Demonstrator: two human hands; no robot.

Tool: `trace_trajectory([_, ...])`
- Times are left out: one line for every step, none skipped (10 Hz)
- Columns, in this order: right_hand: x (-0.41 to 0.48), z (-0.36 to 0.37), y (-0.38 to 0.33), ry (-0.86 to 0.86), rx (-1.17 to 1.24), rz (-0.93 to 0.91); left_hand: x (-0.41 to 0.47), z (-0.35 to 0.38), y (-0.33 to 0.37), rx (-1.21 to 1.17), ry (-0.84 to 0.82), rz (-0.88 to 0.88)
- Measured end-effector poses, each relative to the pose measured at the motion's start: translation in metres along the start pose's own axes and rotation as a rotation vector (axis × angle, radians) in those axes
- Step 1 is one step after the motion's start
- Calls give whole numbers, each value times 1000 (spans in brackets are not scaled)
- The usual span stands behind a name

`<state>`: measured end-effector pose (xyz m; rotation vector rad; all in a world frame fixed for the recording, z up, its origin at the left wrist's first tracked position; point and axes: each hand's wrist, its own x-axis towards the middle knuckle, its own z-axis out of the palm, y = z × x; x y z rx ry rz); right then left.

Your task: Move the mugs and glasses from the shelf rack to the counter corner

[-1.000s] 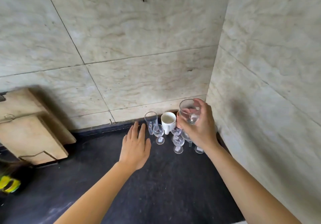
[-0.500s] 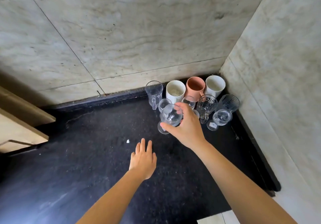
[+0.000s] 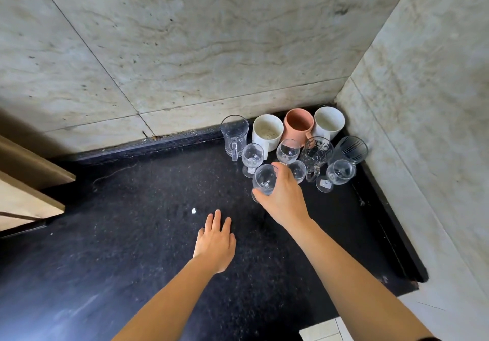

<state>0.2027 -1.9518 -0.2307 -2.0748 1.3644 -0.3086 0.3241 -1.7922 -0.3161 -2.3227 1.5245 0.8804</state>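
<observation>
Stemmed glass (image 3: 264, 179) held at bowl by right hand (image 3: 284, 198), fingers wrapped round it, just above desk (image 3: 132, 235) beside cluster in corner. Foot best lowered flat into free spot, neighbouring stemmed glass (image 3: 252, 157) avoided. Left hand (image 3: 215, 243) empty, fingers loosely together.

A stemmed wine glass (image 3: 264, 179) is held in the grip of the right hand (image 3: 284, 195) above the black tabletop (image 3: 132, 235), just before the glasses and mugs clustered in the corner. The left hand (image 3: 215, 243) is spread flat, empty, nearer the viewer. A pink mug (image 3: 298, 124) is flanked by two white ones.
</observation>
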Motion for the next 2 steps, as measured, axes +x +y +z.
trace_trajectory([-3,-1,-2,-23,4,-7,-3,0,0,4,-15,0])
trace_trajectory([-9,-16,-7,-59,-37,-21,-8,-1,3,-8,-43,-7])
